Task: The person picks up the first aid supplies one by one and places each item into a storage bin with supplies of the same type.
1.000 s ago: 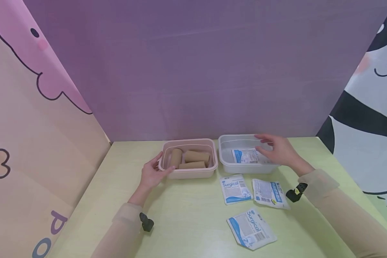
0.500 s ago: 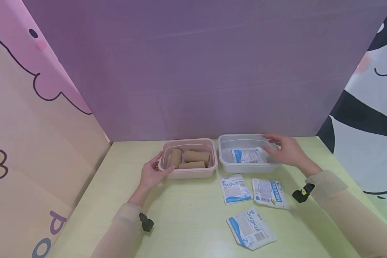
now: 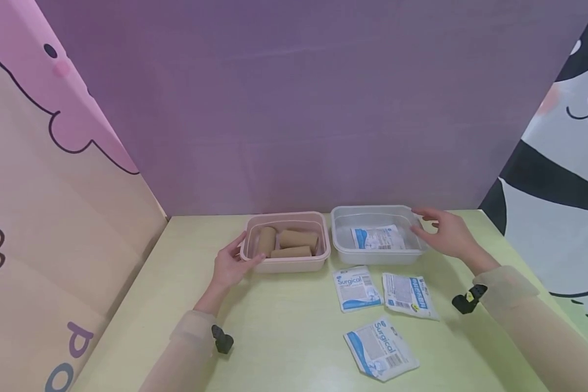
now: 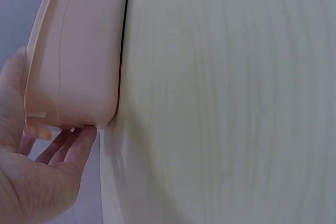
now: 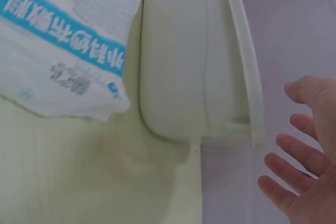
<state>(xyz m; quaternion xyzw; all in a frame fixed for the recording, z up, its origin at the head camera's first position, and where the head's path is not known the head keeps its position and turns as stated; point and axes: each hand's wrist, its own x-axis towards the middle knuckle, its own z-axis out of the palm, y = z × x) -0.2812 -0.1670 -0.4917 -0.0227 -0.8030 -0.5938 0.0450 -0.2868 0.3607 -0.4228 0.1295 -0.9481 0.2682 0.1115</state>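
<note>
A pink plastic box with several brown cardboard tubes in it stands at the back of the table. My left hand grips its left end, thumb at the rim and fingertips against the end wall. Beside it stands a white plastic box with a blue-and-white gauze packet lying inside. My right hand hovers at this box's right end, holding nothing. In the right wrist view its fingers are spread and apart from the box wall.
In front of the white box lie three more packets: a surgical gauze packet, one with a blue band, and another nearer the front. A purple panel rises behind the table.
My right hand has drawn back rightward, from over the white box to just beyond its right end. The left hand keeps its hold on the pink box.
</note>
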